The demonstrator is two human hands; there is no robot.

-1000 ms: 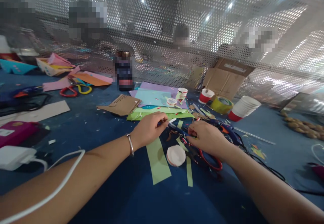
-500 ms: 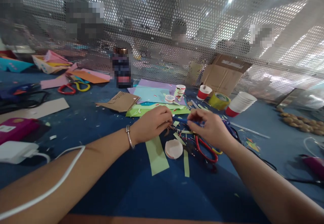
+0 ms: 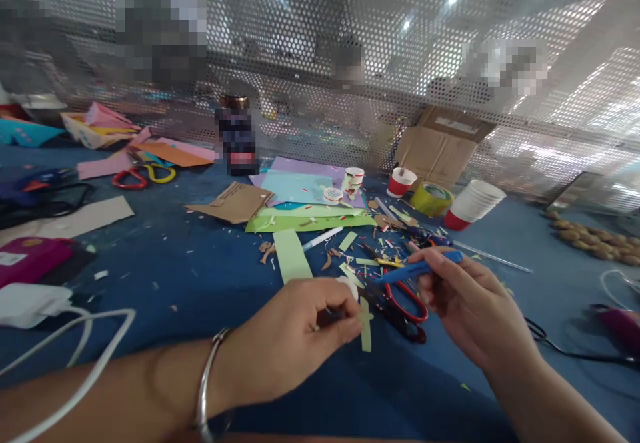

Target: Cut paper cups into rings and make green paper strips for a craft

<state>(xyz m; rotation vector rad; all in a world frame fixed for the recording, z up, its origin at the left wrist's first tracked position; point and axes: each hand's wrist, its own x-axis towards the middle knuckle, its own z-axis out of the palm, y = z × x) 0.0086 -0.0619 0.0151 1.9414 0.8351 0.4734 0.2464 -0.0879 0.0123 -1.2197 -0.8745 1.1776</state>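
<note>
My right hand [image 3: 475,296] grips a slim blue pen [image 3: 420,268], its narrow end pointing left over the scissors. My left hand [image 3: 305,336], with a silver bangle at the wrist, is pinched closed. At its fingertips shows a small, blurred pale green paper scrap [image 3: 369,314]. Beyond that hand lies a wide light green paper strip [image 3: 291,253]. A white round cup piece [image 3: 349,287] is mostly hidden behind the knuckles. Red-handled scissors [image 3: 407,303] lie between the hands, beside a thin green strip [image 3: 367,336].
Paper scraps and a white marker [image 3: 323,237] are strewn ahead. Coloured sheets [image 3: 300,186], a small decorated cup [image 3: 354,179], yellow tape [image 3: 431,199] and stacked paper cups [image 3: 475,203] stand farther back. A white cable [image 3: 107,363] passes over my left forearm. A perforated metal screen [image 3: 300,49] rises behind.
My hands have parted and come nearer to me. The blue pen, earlier between both hands, is now in my right hand alone. My left hand now covers most of the cup piece.
</note>
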